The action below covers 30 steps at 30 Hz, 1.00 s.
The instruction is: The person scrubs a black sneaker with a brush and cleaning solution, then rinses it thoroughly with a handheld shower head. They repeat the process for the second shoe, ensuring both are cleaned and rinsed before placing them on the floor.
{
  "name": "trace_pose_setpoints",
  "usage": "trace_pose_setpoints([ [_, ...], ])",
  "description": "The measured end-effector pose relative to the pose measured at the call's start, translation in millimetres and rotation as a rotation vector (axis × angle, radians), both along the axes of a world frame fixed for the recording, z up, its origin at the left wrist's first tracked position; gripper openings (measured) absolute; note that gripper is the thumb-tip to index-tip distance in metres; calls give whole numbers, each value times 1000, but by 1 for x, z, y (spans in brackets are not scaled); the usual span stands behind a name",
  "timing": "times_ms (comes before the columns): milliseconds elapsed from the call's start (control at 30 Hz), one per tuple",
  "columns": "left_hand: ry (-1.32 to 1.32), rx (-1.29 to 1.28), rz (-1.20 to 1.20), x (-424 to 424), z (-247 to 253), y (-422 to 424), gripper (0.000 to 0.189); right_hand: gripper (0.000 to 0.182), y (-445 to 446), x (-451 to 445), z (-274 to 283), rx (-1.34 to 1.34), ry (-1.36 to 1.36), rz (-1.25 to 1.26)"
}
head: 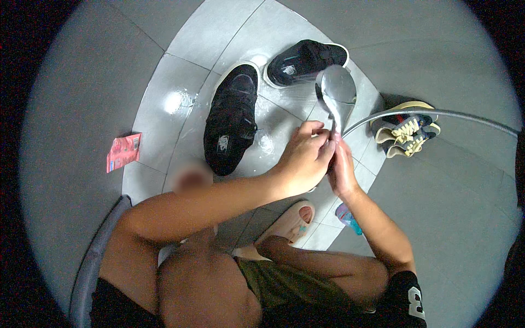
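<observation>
A chrome handheld shower head points towards the left, with fine streaks of water leaving its face near the black shoes. My right hand is around its handle. Pressed close against the handle and my right hand is my left hand, its fingers bent; whether it grips the handle too is hidden. One wet black sneaker with a white sole edge lies left of my hands on the tiles. Its mate lies beyond, turned sideways, partly behind the shower head.
A metal shower hose arcs off to the right, over a pair of dark sneakers with cream laces. A pink packet lies at left. Below my right wrist is a purple and blue object. A light slipper is on my foot.
</observation>
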<state>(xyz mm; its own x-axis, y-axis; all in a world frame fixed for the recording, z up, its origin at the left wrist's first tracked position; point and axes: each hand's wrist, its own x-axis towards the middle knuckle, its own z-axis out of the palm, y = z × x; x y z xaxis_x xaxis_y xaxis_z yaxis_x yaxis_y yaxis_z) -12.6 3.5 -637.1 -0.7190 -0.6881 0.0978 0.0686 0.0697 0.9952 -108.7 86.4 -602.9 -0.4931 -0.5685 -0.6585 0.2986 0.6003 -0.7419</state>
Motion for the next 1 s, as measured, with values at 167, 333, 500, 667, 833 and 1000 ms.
trace_pose_setpoints([
  [167,-246,480,67,79,-11,-13,23,19,-38,0,20,125,120,-119],
  [333,-344,1071,436,104,-32,-52,35,19,-52,0,25,3,145,-69],
  [500,-95,1310,499,89,-47,-71,38,20,-69,8,32,35,204,-11],
  [667,111,1362,517,74,-56,-90,33,19,-67,10,41,10,80,-16],
  [833,-4,1143,474,75,-56,-124,29,19,-67,17,46,2,105,-6],
  [1000,-28,918,437,64,-61,-142,29,22,-72,19,44,-4,83,-90],
])
